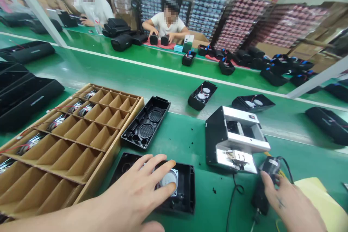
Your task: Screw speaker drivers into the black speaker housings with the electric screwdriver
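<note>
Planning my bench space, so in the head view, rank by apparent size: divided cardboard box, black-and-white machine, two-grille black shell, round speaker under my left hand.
Largest to smallest:
1. Divided cardboard box
2. Black-and-white machine
3. Two-grille black shell
4. Round speaker, partly covered by left hand

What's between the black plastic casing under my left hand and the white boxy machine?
Head view: small black pieces, probably screws, scattered on the green tabletop.

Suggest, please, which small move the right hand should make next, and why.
I would probably bring the screwdriver to the front of what looks like a screw dispenser: the right hand holds the tool beside it, while the left hand spreads over the speaker in the black housing. Any screw on the bit is indiscernible.
</note>
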Motion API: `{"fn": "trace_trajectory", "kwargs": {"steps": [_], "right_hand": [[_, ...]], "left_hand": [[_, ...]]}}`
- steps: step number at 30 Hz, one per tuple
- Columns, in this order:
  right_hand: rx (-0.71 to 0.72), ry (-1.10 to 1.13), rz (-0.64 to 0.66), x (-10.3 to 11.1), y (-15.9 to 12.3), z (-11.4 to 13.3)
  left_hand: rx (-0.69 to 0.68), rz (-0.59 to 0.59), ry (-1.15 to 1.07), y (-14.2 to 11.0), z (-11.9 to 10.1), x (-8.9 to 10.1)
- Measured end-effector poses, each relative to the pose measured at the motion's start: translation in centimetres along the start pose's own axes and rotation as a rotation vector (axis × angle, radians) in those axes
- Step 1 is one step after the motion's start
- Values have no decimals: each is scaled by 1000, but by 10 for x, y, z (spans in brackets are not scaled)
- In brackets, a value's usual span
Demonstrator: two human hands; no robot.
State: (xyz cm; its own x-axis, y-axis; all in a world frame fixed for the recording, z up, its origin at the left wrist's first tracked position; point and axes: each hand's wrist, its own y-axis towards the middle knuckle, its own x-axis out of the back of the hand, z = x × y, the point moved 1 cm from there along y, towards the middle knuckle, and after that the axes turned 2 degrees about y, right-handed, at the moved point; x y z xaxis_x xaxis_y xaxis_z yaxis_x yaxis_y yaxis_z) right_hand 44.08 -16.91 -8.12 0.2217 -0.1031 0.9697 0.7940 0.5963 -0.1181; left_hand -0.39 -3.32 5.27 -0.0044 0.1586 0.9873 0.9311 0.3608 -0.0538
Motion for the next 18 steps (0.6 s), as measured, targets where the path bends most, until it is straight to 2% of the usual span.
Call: {"fn": "trace_trajectory", "kwargs": {"steps": [3,5,8,11,13,15,17,18], "right_hand": [[-180,119,66,-6,12,17],[-263,285,72,-8,10,20],[-329,731,53,-7,-11,15],[-298,1279,-9,0,-43,10],[-210,1660,-70,10,-62,9],[-16,2209,-53,23,-73,12],[265,2688,111,39,-77,20],[388,2802,216,47,-77,26]], "left_hand": [[41,87,-15,8,-1,-22],[60,46,-10,4,3,-35],[76,-110,55,-7,13,-47],[35,-154,140,-15,25,-58],[-1,-148,174,-17,32,-63],[-12,-155,178,-15,35,-66],[-15,-162,156,-9,33,-67],[-20,-163,141,-5,30,-67]]}}
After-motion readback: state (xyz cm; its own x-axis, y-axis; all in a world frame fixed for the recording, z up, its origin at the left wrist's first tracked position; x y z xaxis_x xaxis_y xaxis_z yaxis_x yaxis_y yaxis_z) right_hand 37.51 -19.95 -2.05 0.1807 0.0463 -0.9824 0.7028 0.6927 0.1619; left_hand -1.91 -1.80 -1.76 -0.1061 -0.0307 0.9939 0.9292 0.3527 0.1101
